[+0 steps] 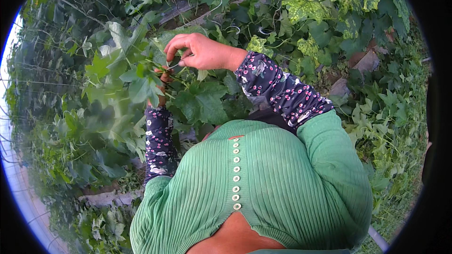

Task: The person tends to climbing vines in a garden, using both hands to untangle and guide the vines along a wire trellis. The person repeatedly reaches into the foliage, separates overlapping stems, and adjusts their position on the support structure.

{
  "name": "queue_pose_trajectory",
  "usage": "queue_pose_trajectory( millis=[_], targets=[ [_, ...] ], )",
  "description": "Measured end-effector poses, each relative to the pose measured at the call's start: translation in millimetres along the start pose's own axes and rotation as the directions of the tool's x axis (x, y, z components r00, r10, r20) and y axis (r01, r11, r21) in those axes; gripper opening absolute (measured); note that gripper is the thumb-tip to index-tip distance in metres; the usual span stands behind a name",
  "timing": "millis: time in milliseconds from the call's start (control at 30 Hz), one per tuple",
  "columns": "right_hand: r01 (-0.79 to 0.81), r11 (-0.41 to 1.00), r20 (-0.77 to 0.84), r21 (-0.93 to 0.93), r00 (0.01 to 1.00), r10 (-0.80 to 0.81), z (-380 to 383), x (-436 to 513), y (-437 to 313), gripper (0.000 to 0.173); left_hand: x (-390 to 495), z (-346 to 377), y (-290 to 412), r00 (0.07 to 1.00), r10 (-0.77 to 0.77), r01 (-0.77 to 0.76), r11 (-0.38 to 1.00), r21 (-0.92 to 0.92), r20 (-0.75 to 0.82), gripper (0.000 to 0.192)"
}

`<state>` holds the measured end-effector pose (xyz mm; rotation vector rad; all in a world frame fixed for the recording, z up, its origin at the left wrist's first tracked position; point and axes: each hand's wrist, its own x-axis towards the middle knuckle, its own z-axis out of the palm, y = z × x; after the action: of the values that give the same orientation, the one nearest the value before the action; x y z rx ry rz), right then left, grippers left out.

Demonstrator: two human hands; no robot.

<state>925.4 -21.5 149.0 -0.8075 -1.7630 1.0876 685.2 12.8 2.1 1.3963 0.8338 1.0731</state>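
Observation:
My right hand is bent over the vine, thumb and fingertips pinched on a thin pale strand. Whether the strand is a tendril or a string, I cannot tell. Just below it, my left hand is raised with its fingers curled around a green vine stem. Lobed leaves in front partly hide that hand. A light green leaf overlaps the left wrist, and a broad dark green leaf spreads to the right, below both hands.
Dense climbing vines surround me. Yellow-mottled leaves hang at the upper right. Thin support wires cross the upper left. Grey ground sheeting shows between rows at the lower left. A pale pole stands at the lower right.

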Motion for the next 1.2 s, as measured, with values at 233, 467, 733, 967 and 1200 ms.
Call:
queue_pose_trajectory(
  millis=[233,467,733,967,1200],
  targets=[
    [-0.342,0.938,-0.261,0.060,0.902,0.345,-126.4,-71.0,69.0,0.019,-55.0,57.4,36.3,0.840,0.000,0.100,0.983,0.155,-0.542,0.017],
    [-0.474,0.880,-0.399,-0.013,0.810,0.430,-174.6,-151.4,158.7,0.022,-106.2,246.3,60.7,0.999,0.045,-0.046,0.726,0.687,0.019,0.029],
    [-0.587,0.809,-0.325,-0.032,0.771,0.547,-169.7,-200.6,200.5,0.019,64.4,239.3,-178.6,0.738,-0.658,0.320,0.148,0.936,-0.148,0.018],
    [-0.805,0.593,-0.298,-0.001,0.566,0.769,-171.2,-268.5,225.0,0.017,111.9,168.9,-326.3,0.657,-0.717,0.476,0.155,0.865,-0.233,0.063],
    [-0.794,0.606,-0.241,0.045,0.580,0.778,-148.9,-274.9,238.5,0.016,71.3,170.9,-314.0,0.576,-0.774,0.478,0.060,0.876,-0.262,0.079]
  ],
)
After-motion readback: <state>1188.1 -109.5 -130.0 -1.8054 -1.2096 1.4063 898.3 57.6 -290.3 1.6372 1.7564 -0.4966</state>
